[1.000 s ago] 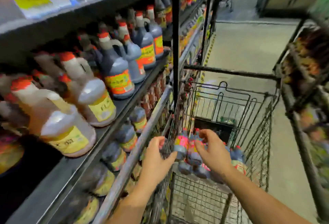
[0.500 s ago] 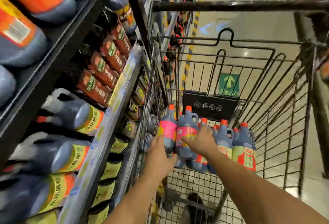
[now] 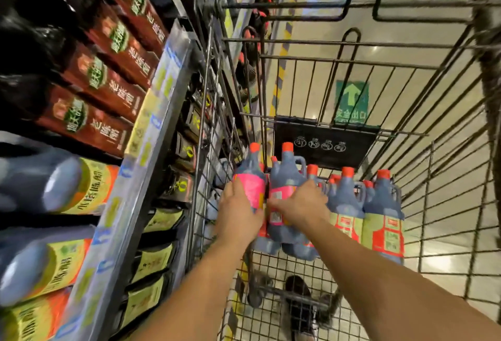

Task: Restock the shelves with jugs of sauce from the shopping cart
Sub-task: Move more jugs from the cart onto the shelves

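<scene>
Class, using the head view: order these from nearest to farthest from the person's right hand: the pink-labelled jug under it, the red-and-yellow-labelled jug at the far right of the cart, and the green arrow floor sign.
From the right hand:
1. Pink-labelled dark jug, under the hand.
2. Red-and-yellow-labelled jug, far right of the cart.
3. Green arrow floor sign, beyond the cart's front.

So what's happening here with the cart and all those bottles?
A person is reaching into a wire shopping cart parked beside store shelves. The left hand grips one pink-labelled sauce jug and the right hand grips the pink-labelled jug next to it. More jugs with red and yellow labels stand in the cart to the right. Nothing has reached the shelf yet.
</scene>
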